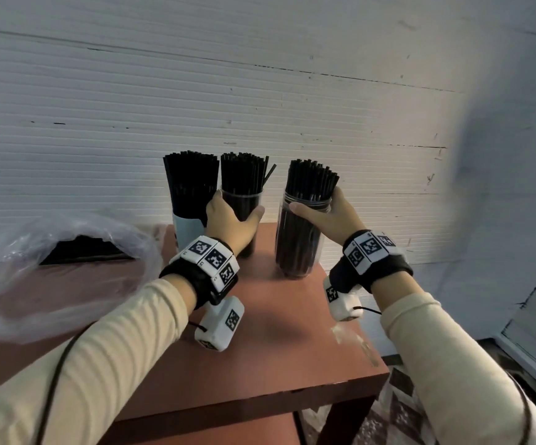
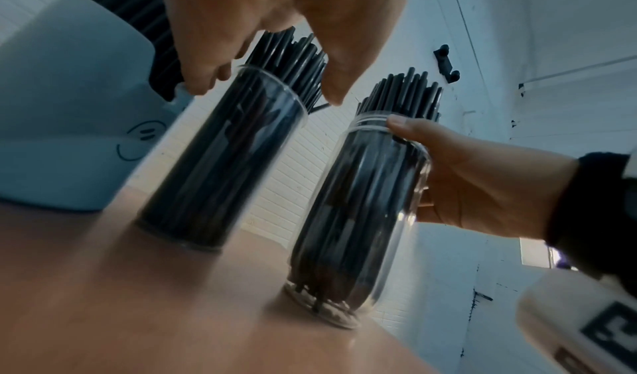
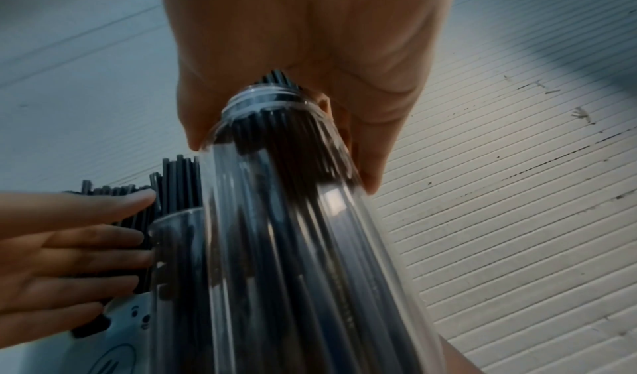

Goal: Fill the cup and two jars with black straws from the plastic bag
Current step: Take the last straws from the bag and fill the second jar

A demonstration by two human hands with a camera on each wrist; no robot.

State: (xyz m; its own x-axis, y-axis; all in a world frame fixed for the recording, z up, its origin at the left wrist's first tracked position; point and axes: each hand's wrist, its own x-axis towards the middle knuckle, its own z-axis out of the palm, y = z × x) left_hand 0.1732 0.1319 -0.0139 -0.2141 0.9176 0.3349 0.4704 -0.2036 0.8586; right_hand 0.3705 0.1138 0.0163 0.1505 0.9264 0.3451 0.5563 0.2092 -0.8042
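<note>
Three holders stand at the back of the brown table [image 1: 260,342], each packed with black straws. The pale blue cup [image 1: 186,231] is leftmost. My left hand [image 1: 236,213] grips the middle clear jar [image 1: 244,200] near its rim, thumb on the right, fingers between jar and cup. My right hand [image 1: 319,213] grips the right clear jar [image 1: 297,245] around its threaded neck. The left wrist view shows my left hand [image 2: 269,75] over the middle jar [image 2: 220,162] beside the right jar [image 2: 362,211]. In the right wrist view my right hand [image 3: 282,145] wraps the right jar [image 3: 310,257].
A crumpled clear plastic bag [image 1: 19,284] lies on the table's left side with a flat bundle of black straws [image 1: 84,250] inside. A white ribbed wall stands close behind the holders. The table's right edge [image 1: 372,348] drops to the floor.
</note>
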